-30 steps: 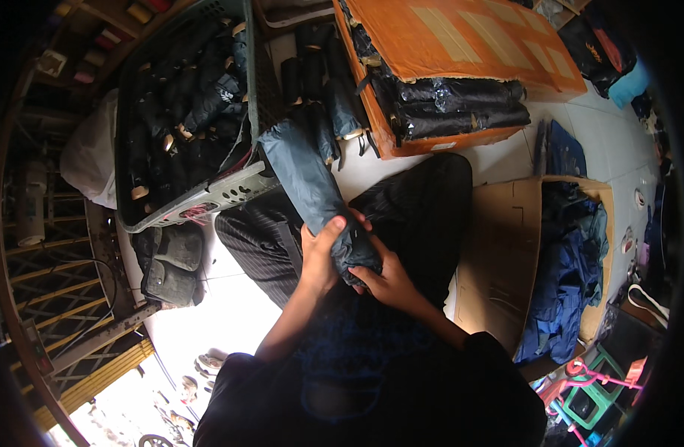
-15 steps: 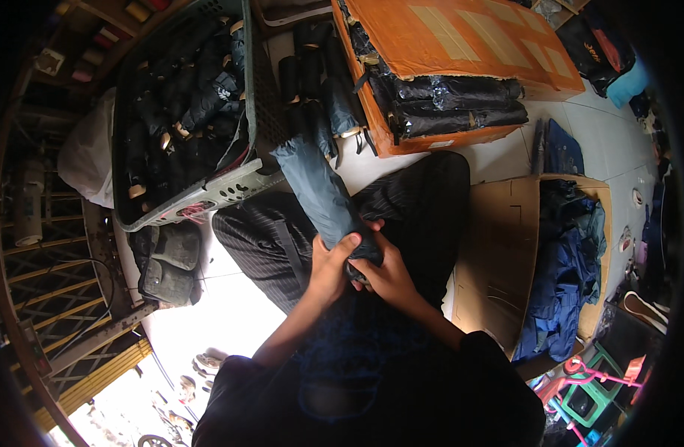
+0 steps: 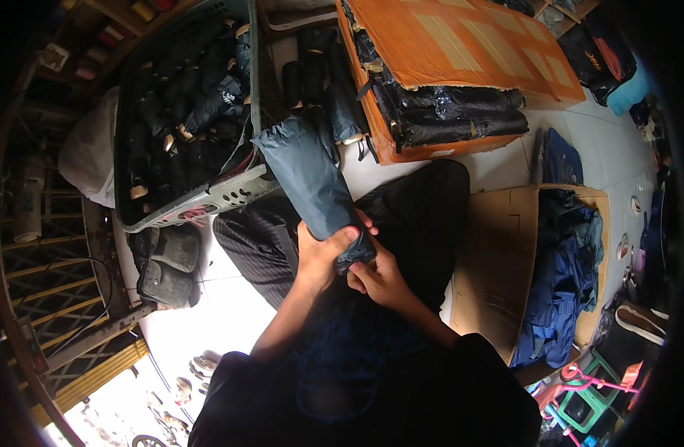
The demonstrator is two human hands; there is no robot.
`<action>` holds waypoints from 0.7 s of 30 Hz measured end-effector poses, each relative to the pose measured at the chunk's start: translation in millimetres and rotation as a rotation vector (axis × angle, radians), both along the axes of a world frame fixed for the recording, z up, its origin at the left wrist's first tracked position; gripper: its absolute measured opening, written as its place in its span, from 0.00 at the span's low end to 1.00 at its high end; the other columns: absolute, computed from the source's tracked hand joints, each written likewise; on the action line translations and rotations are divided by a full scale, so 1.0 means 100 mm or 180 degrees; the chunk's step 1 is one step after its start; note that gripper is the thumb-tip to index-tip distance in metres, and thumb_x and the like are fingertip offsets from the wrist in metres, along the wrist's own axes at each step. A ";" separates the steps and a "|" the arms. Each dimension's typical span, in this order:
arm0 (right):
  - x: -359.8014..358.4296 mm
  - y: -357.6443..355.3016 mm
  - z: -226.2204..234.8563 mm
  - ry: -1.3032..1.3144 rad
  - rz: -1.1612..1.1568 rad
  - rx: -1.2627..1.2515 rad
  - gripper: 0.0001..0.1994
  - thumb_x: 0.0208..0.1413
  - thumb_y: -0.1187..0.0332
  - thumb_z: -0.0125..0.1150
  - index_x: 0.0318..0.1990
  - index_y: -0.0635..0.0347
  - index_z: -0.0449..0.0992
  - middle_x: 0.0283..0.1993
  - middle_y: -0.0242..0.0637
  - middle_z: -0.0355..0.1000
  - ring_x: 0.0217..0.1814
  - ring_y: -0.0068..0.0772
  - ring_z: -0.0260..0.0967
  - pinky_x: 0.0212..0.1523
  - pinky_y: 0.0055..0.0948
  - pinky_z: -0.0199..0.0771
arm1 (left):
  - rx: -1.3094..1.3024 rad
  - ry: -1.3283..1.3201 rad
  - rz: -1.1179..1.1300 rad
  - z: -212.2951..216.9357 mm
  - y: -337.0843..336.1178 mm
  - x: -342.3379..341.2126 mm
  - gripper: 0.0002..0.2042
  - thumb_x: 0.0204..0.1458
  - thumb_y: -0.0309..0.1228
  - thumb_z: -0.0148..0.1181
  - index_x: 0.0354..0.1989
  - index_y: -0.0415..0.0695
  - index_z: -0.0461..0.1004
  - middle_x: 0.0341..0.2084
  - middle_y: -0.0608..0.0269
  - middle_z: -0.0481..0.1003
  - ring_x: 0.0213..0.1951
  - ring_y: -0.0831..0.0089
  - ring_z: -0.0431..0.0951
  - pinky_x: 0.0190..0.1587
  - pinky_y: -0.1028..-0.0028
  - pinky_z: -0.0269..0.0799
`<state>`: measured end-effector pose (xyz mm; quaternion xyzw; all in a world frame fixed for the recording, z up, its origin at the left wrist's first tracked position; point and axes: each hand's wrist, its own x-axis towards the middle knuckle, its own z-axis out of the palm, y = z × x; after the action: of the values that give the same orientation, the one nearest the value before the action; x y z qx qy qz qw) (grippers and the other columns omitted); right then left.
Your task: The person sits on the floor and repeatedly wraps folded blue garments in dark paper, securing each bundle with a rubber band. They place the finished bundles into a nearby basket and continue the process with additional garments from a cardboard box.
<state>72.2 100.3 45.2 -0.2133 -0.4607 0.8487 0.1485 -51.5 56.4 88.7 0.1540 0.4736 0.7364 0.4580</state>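
Over my lap, both hands hold a long, filled blue-grey fabric sleeve [image 3: 306, 175], shaped like a folded umbrella in its cover. It slants up and left, its gathered far end by the basket's corner. My left hand [image 3: 323, 249] is closed round its near part, thumb lying on top. At the near end, my right hand [image 3: 377, 272] grips the fabric between thumb and bent fingers. What lies inside the sleeve is hidden.
At the left stands a grey plastic basket [image 3: 241, 186] full of dark rolled bundles with pale ends. Similar bundles [image 3: 340, 112] lie beside an orange carton [image 3: 491, 45] of black wrapped packs. Blue fabric [image 3: 554, 287] fills a cardboard box [image 3: 498, 261] at right. A dark bag [image 3: 170, 264] lies left.
The sleeve's far end has moved slightly up and left. My left hand has shifted a little up and left; my right hand now pinches at the near end.
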 end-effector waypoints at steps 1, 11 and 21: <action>0.01 0.01 0.01 0.0026 0.0007 0.0037 0.17 0.62 0.73 0.49 0.56 0.65 0.57 0.29 0.33 0.63 0.19 0.20 0.62 0.18 0.18 0.59 | -0.0033 0.0011 0.0008 0.01 0.00 0.02 0.29 0.43 0.39 0.67 0.46 0.32 0.63 0.32 0.48 0.74 0.37 0.59 0.78 0.43 0.63 0.74; 0.07 -0.01 0.06 -0.0098 0.0020 0.0085 0.10 0.63 0.73 0.47 0.49 0.66 0.59 0.28 0.32 0.62 0.19 0.19 0.61 0.18 0.19 0.60 | -0.0301 -0.0202 -0.0157 -0.08 -0.07 0.11 0.27 0.43 0.36 0.68 0.46 0.32 0.64 0.33 0.47 0.75 0.37 0.58 0.78 0.43 0.63 0.75; 0.04 0.03 0.15 -0.0578 -0.0122 -0.0216 0.20 0.61 0.68 0.51 0.58 0.62 0.58 0.29 0.31 0.63 0.23 0.14 0.60 0.19 0.17 0.59 | -0.0815 0.0034 -0.0421 0.02 -0.10 0.25 0.16 0.46 0.24 0.60 0.44 0.31 0.72 0.40 0.53 0.77 0.36 0.70 0.79 0.40 0.70 0.77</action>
<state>76.4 103.3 60.5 -0.3030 -0.4390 0.8380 0.1150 -26.7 46.2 91.0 0.1291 0.5549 0.6374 0.5188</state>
